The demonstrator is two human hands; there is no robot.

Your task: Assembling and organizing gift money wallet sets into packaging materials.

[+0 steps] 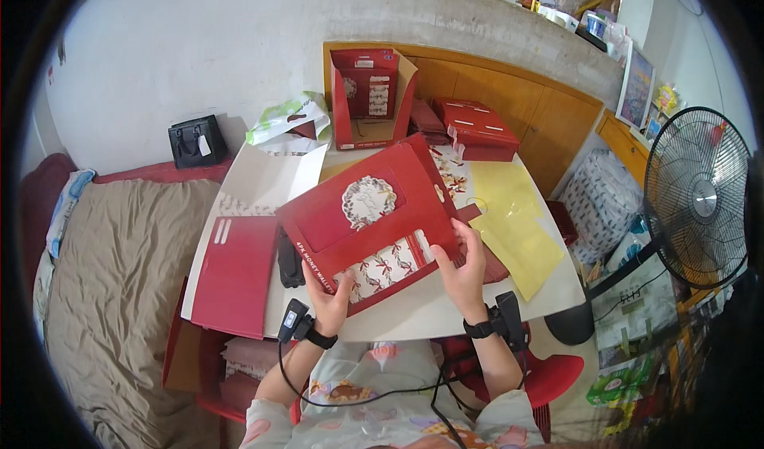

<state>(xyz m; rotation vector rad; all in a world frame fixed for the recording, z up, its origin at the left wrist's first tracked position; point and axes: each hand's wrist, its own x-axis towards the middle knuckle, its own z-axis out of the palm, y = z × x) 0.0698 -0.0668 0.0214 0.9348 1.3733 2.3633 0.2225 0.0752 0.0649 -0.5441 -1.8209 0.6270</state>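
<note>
A flat red money-wallet box (pixel 304 228), with a round wreath cut-out and a window showing a leaf-and-bow pattern, is held tilted above the white table (pixel 406 327). My left hand (pixel 329 297) grips its lower left edge, the thumb on the front. My right hand (pixel 465 264) holds its right edge, thumb near the window. The fingers behind the box are partly hidden. Under and right of it lie dark red card pieces (pixel 492 264). A red folded card sheet (pixel 233 276) lies at the left, beside a black object (pixel 290 261) partly covered by the box.
An open red display carton (pixel 344 118) stands at the back, next to stacked red boxes (pixel 477 121). Yellow sheets (pixel 513 210) lie at the right, a white and green plastic bag (pixel 292 121) at the back left. A black fan (pixel 704 198) stands right of the table.
</note>
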